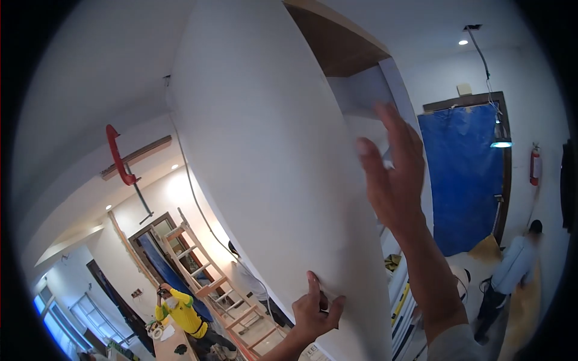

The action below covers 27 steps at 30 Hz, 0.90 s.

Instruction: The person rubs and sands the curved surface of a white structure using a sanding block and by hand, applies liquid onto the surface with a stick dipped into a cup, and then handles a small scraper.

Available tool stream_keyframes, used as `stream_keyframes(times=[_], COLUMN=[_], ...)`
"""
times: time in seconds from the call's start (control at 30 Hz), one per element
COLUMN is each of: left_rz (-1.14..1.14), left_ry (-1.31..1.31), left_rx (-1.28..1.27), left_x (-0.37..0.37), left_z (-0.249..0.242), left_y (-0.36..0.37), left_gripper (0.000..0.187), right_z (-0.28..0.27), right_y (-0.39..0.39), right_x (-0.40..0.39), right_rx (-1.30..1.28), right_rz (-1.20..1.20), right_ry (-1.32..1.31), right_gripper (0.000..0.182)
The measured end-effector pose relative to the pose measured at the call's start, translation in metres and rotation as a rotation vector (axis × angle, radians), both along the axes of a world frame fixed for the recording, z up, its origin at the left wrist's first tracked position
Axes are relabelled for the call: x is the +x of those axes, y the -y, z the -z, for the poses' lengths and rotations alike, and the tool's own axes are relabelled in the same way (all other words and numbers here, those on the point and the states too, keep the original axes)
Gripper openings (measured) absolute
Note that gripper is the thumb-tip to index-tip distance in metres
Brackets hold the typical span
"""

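A tall white panel [259, 168] fills the middle of the head view, its right side bordering an open cabinet recess [355, 90] with a brown wooden top. Low on the panel is my left hand [316, 313], the index finger pointing up against the surface and the thumb apart from it. Its other fingers are curled and partly hidden; nothing shows in the hand. My right hand [394, 171] is raised near the panel's right edge, in front of the recess. Its thumb and fingers are spread, slightly blurred, and nothing is held.
A red clamp [120, 156] hangs at left. Behind stand a wooden ladder [208, 271] and a person in yellow [183, 313] beside a table [168, 346]. At right are a blue-covered doorway [460, 174], a fire extinguisher [534, 165], a hanging lamp [501, 144] and another person [512, 265].
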<state>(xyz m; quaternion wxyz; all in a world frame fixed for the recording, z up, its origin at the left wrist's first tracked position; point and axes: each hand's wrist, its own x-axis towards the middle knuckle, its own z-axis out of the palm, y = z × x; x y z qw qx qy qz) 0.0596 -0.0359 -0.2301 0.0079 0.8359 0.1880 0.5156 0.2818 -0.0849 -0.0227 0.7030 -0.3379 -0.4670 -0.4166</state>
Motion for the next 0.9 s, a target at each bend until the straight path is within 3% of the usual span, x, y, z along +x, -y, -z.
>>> stream_keyframes(times=[0.1,0.2,0.3,0.4,0.53,0.57,0.63,0.73,0.77,0.8,0.83,0.87,0.9], left_rz=[-0.015,-0.01,0.01,0.002,0.01,0.017,0.05,0.217,0.232,0.151,0.123,0.094,0.21], left_ry=[-0.003,0.016,0.016,0.025,0.03,0.044,0.076,0.204,0.183,0.208,0.185,0.161,0.203], left_rx=[-0.002,-0.015,-0.025,-0.02,-0.042,-0.053,-0.098,-0.162,-0.059,-0.123,-0.085,-0.044,-0.206], left_x=[0.0,-0.002,-0.003,-0.004,-0.005,-0.004,-0.004,-0.005,-0.009,-0.012,-0.017,-0.02,-0.018], left_z=[0.0,0.0,0.0,0.005,0.01,0.012,0.013,0.026,0.029,0.031,0.035,0.038,0.036], left_y=[0.0,0.0,-0.001,-0.003,-0.01,-0.012,-0.014,-0.013,-0.015,-0.008,-0.007,-0.006,0.0], left_gripper=[0.095,0.095,0.094,0.094,0.095,0.094,0.092,0.085,0.079,0.061,0.044,0.029,0.02], right_z=[-0.049,-0.099,-0.099,-0.086,-0.058,-0.045,0.003,0.102,0.139,0.177,0.213,0.251,0.292], right_y=[-0.013,-0.026,-0.015,-0.007,-0.016,-0.008,-0.01,0.005,0.004,0.002,0.012,0.014,0.013], right_x=[-0.023,-0.058,-0.076,-0.087,-0.065,-0.064,-0.027,-0.01,0.0,0.015,0.026,0.034,0.041], right_rx=[-0.08,-0.084,-0.101,-0.061,0.018,0.07,0.06,-0.073,-0.111,-0.135,-0.45,-0.527,-0.604], right_rz=[0.236,0.361,0.377,0.145,0.207,0.185,0.134,-0.316,-0.397,-0.478,-0.25,-0.228,-0.209], right_ry=[0.034,0.153,0.769,0.748,0.506,0.467,0.38,-0.179,-0.348,-0.513,-0.716,-0.834,-0.956], right_gripper=[0.072,0.072,0.068,0.068,0.071,0.051,0.035,0.013,0.009,0.008,0.019,0.024,0.03])
